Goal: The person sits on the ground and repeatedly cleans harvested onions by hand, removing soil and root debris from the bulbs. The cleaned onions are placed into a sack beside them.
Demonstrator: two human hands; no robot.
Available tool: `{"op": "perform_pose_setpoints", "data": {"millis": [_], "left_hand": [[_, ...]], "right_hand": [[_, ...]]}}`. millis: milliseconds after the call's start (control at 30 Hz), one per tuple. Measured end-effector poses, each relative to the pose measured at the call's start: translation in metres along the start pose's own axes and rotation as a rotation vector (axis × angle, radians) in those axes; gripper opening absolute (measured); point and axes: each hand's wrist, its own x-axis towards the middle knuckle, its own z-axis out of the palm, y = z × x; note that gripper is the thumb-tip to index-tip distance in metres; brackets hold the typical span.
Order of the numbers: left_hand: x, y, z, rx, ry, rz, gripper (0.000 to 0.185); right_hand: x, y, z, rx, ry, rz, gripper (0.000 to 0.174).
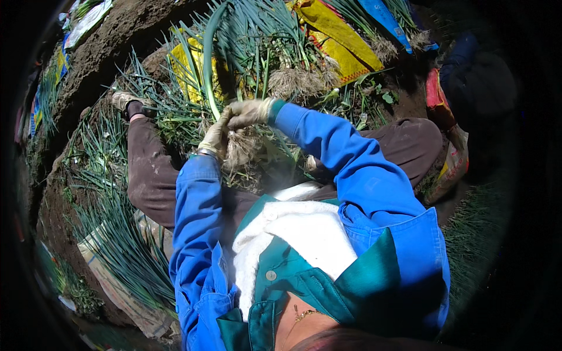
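My left hand, in a pale, soiled glove, is closed around the base of a green onion. The onion's long green stalk rises and bends over above the hand. Fine, dirt-covered roots hang just below both hands. My right hand, gloved too and slightly blurred, has its fingers curled against the base of the plant, touching the left hand. Its fingertips are partly hidden. Just beyond lies a pile of green onions, their bushy roots turned towards me.
Yellow woven sacks lie under and beside the pile. More green onions rest on a pale sack at lower left. Loose leaves litter the soil. A red sack stands at right. An earth ridge runs across the upper left.
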Motion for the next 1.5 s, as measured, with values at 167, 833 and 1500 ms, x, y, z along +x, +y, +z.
{"op": "perform_pose_setpoints", "data": {"millis": [167,833,1500], "left_hand": [[-0.002,0.022,-0.011,-0.225,-0.1,0.338,0.03],[0.029,-0.019,-0.025,-0.235,0.284,0.242,0.026],[0.029,-0.017,-0.033,-0.104,0.385,0.471,0.035]], "right_hand": [[-0.068,0.09,-0.105,-0.009,1.099,0.337,0.03],[0.007,-0.021,0.01,0.68,0.711,-0.019,0.025],[0.018,-0.089,-0.012,-0.549,0.365,0.212,0.025]]}}
